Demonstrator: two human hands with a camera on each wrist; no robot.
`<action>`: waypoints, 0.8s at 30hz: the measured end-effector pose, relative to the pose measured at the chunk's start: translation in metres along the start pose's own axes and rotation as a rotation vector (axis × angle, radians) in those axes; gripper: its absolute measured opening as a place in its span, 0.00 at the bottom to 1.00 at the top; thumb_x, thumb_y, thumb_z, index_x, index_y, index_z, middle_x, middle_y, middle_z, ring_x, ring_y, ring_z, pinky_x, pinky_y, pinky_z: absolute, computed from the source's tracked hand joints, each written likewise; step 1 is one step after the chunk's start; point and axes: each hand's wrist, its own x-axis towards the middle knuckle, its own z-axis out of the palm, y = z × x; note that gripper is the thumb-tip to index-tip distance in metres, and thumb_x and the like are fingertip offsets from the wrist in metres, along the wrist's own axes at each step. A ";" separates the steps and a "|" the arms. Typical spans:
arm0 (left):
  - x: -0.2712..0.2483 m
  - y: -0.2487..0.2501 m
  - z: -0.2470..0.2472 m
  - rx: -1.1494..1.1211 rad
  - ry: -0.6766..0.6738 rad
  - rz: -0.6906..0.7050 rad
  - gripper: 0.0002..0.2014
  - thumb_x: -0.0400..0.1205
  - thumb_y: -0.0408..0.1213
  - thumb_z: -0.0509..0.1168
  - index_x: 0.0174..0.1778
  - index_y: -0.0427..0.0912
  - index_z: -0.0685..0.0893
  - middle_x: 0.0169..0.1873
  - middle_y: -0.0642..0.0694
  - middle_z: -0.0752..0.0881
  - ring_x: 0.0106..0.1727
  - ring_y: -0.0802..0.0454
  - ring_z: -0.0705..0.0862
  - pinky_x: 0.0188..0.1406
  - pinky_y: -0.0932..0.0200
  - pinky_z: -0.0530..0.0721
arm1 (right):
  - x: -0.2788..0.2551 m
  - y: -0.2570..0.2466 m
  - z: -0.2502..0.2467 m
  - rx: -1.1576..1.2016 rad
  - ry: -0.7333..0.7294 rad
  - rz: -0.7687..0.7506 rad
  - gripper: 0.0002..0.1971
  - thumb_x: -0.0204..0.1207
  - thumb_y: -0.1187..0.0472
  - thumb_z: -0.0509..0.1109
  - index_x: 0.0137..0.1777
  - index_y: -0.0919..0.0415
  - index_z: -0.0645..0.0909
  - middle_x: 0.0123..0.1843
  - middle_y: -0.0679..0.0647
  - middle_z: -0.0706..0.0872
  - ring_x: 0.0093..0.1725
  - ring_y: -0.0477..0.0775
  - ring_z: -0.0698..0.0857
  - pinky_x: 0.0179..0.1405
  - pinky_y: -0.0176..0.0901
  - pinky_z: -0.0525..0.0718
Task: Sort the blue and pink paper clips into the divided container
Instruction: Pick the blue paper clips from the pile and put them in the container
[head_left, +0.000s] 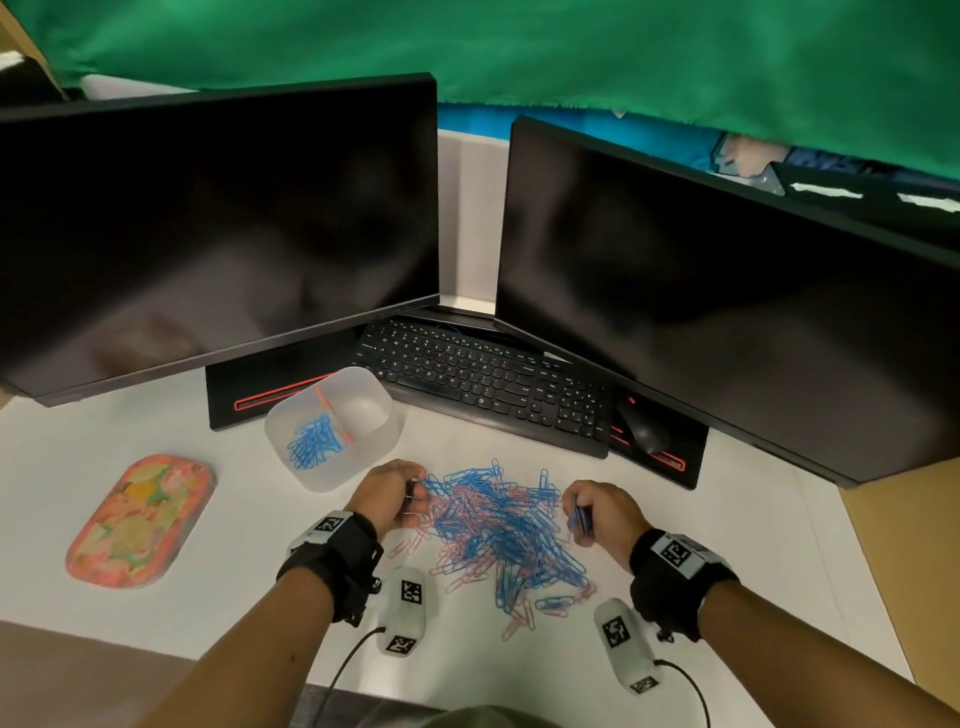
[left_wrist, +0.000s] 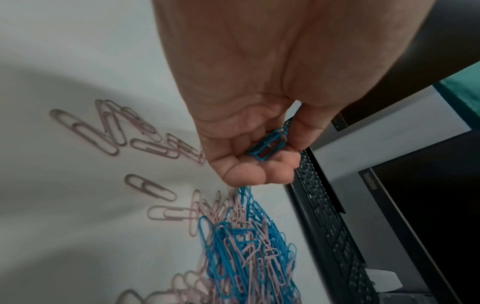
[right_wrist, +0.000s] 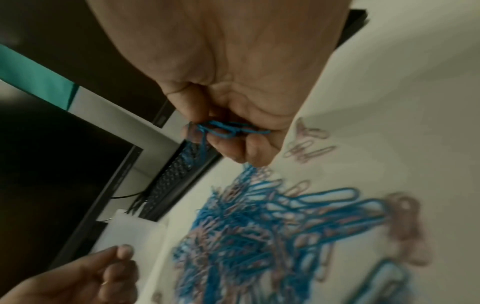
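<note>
A tangled pile of blue and pink paper clips (head_left: 498, 525) lies on the white desk between my hands. My left hand (head_left: 402, 493) hovers at the pile's left edge and pinches a blue clip (left_wrist: 269, 147) between thumb and curled fingers. My right hand (head_left: 584, 514) is at the pile's right edge, holding several blue clips (right_wrist: 228, 128) in curled fingers. The translucent divided container (head_left: 311, 475) stands behind my left hand. Its left compartment holds blue clips (head_left: 314, 441), and a few pink clips (head_left: 332, 410) lie along the divider. Its right compartment looks empty.
A pink patterned lid or tray (head_left: 140, 519) lies at the left. A black keyboard (head_left: 483, 384), a mouse (head_left: 644, 428) and two dark monitors (head_left: 218, 228) stand behind. Loose pink clips (left_wrist: 109, 127) lie scattered by my left hand.
</note>
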 end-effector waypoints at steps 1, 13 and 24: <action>-0.003 0.002 0.000 0.002 -0.005 0.013 0.08 0.85 0.32 0.55 0.42 0.40 0.78 0.25 0.45 0.75 0.24 0.50 0.73 0.25 0.62 0.70 | -0.002 -0.004 0.007 0.029 -0.028 -0.027 0.17 0.73 0.72 0.50 0.27 0.66 0.75 0.27 0.62 0.72 0.24 0.56 0.68 0.24 0.42 0.66; -0.038 0.050 -0.049 -0.204 0.112 0.120 0.05 0.85 0.35 0.57 0.48 0.40 0.77 0.27 0.44 0.75 0.23 0.51 0.73 0.22 0.62 0.70 | -0.003 -0.091 0.139 0.037 -0.348 0.042 0.08 0.77 0.72 0.56 0.45 0.65 0.76 0.30 0.58 0.75 0.23 0.54 0.77 0.22 0.39 0.75; -0.032 0.081 -0.099 -0.336 0.279 0.110 0.05 0.85 0.36 0.60 0.48 0.38 0.75 0.35 0.38 0.78 0.33 0.45 0.79 0.23 0.61 0.84 | 0.021 -0.148 0.246 -0.109 -0.297 -0.008 0.10 0.72 0.78 0.59 0.34 0.67 0.76 0.37 0.66 0.77 0.29 0.57 0.78 0.33 0.44 0.82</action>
